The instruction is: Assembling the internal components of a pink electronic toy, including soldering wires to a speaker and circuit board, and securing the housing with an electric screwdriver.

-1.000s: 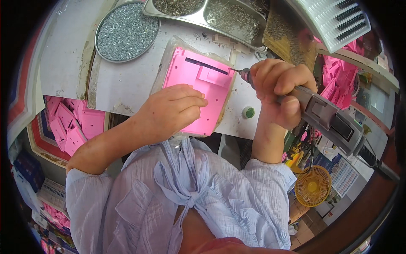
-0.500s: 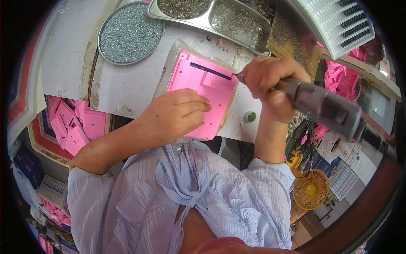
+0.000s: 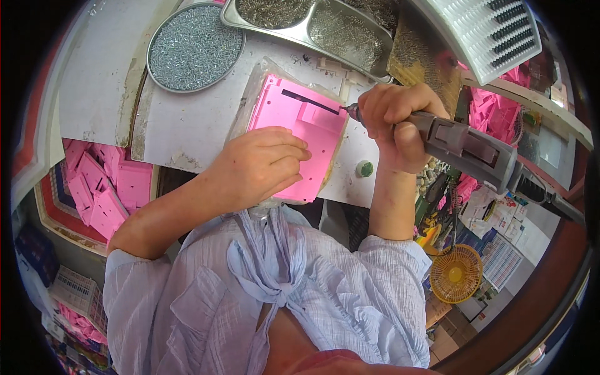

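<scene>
A pink plastic panel with a black strip along its far side lies on a clear plastic bag on the white table. Across its near-left part rests my left hand, fingers stretched over the surface and side by side; the thumb is hidden. My right hand is closed around a grey electric screwdriver, tilted with its cable end to the right. The screwdriver's tip meets the panel around the right end of the black strip; whether a screw sits under it is too small to tell.
A round metal tray of small silver screws stands at the far left. Beside it is a divided steel tray of small metal parts. Pink panels fill a box at left. A green-topped small container and yellow basket are right.
The view has shifted slightly. My right hand and the screwdriver have moved a little to the left, the tip staying near the strip's right end. My left hand stays on the panel.
</scene>
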A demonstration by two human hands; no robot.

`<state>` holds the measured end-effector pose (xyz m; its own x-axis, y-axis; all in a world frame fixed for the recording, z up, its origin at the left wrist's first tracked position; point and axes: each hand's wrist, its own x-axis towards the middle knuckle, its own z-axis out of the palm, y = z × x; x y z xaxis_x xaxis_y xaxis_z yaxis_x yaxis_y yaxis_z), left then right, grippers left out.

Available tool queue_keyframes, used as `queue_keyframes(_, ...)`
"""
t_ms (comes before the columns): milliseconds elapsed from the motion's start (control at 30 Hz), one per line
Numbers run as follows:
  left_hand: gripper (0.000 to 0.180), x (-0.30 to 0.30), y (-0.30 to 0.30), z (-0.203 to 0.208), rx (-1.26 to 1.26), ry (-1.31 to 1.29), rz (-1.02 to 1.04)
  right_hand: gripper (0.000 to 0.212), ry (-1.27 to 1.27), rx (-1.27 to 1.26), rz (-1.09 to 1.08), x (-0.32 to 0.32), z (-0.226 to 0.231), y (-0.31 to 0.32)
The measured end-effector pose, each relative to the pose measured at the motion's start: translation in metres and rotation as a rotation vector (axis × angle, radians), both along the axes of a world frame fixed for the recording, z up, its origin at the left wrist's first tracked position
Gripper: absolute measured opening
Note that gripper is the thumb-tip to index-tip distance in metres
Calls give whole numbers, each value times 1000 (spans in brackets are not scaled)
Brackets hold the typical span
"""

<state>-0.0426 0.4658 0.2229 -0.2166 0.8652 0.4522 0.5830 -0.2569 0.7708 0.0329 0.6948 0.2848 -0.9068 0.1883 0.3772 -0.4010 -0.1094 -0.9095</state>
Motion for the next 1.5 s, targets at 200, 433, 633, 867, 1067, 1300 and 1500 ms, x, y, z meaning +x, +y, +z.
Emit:
queue_keyframes(200, 20, -2, -5, 3, 13, -77, 7, 35, -5, 67, 2, -6, 39, 6)
queue_keyframes(433, 19, -19, -17, 27, -123, -238, 224, 45, 132, -61, 293, -18, 60, -46)
queue_keyframes(633, 20, -27, -26, 23, -94, -163, 288, 44, 89, -69, 279, -33, 52, -59)
queue_keyframes(867, 26, -54, -23, 22, 27, 137, 289, 45, 87, -12, 154, -43, 51, -67)
queue_keyframes(1067, 14, -127, -35, -14, -377, 472, 700, 34, 82, -121, 19, -68, 14, -53)
queue_keyframes(1300, 7, -122, -32, -26, -287, 419, 755, 22, 34, -118, -61, -75, -7, -64)
queue_keyframes(1500, 7, -120, -25, -28, -275, 526, 739, 24, -46, -109, -71, -69, -2, -63)
